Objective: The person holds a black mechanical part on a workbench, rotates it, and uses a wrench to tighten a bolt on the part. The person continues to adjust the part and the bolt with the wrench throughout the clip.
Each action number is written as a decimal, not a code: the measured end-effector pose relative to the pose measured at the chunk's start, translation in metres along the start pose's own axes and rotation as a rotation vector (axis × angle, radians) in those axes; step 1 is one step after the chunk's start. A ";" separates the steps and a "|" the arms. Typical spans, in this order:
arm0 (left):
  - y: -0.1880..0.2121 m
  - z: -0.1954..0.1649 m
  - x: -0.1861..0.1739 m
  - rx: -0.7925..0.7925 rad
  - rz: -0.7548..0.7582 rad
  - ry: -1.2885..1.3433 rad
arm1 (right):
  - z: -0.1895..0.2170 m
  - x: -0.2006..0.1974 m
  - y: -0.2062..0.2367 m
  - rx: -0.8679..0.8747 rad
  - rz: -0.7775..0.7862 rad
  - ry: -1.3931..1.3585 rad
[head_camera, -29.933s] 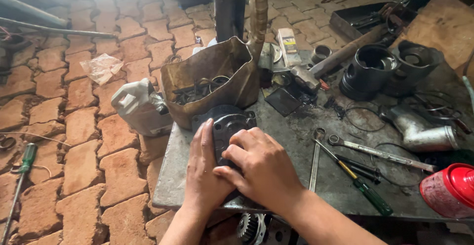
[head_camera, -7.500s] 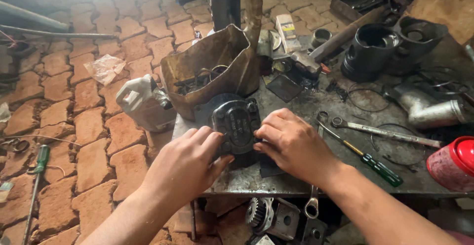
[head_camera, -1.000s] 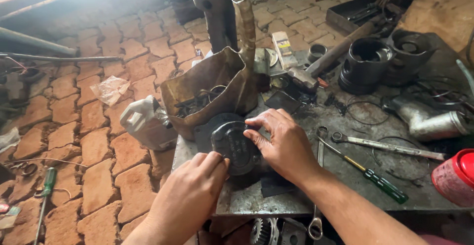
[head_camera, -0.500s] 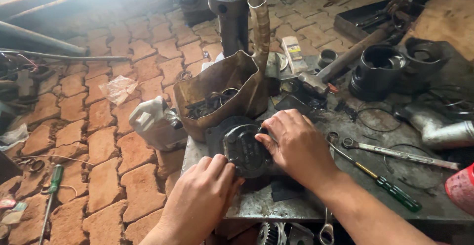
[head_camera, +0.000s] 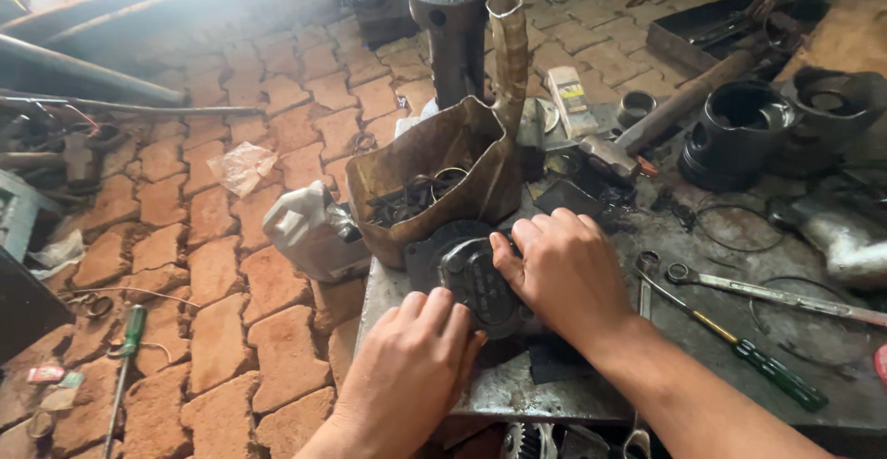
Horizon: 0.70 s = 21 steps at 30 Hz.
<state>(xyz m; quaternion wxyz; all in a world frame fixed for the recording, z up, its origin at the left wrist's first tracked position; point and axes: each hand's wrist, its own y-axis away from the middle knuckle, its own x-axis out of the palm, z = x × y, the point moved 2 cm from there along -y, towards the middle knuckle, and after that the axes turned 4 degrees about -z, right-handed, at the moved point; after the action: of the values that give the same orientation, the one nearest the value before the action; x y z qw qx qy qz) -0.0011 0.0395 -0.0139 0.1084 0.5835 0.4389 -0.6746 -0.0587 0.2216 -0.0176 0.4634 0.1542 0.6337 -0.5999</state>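
Screwdriver (head_camera: 758, 362), wrench (head_camera: 767, 293), white jug (head_camera: 309, 228).

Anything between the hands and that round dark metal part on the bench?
Nothing visible. Both the left hand and right hand already rest directly on the round dark part; the brown cut container stands just behind it, not between.

Both hands (head_camera: 480, 330) bare, forearms unsleeved, no gloves, rings or watch

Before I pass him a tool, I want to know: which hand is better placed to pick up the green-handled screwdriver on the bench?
Right, probably. The right hand lies on the round dark part, on the side nearer the green-handled screwdriver. The left hand grips the part's near edge, farther away.
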 end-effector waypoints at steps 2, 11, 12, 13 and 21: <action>0.000 -0.002 0.001 -0.001 0.015 0.005 | 0.000 0.000 -0.002 0.025 0.006 -0.024; 0.005 -0.003 -0.006 0.105 -0.033 0.048 | -0.001 -0.013 0.003 -0.026 0.155 0.035; 0.005 -0.002 -0.008 0.084 -0.044 0.069 | -0.002 -0.013 0.004 -0.030 0.193 0.037; 0.005 -0.001 -0.010 0.062 -0.055 0.093 | -0.003 -0.015 0.004 -0.059 0.171 0.017; -0.001 0.000 -0.006 -0.080 0.080 0.145 | -0.005 -0.009 0.003 -0.083 0.132 0.021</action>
<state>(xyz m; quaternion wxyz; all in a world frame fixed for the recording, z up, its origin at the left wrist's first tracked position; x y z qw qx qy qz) 0.0004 0.0381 -0.0086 0.1266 0.6430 0.4485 -0.6077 -0.0539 0.2301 -0.0133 0.5012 0.1828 0.6513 -0.5396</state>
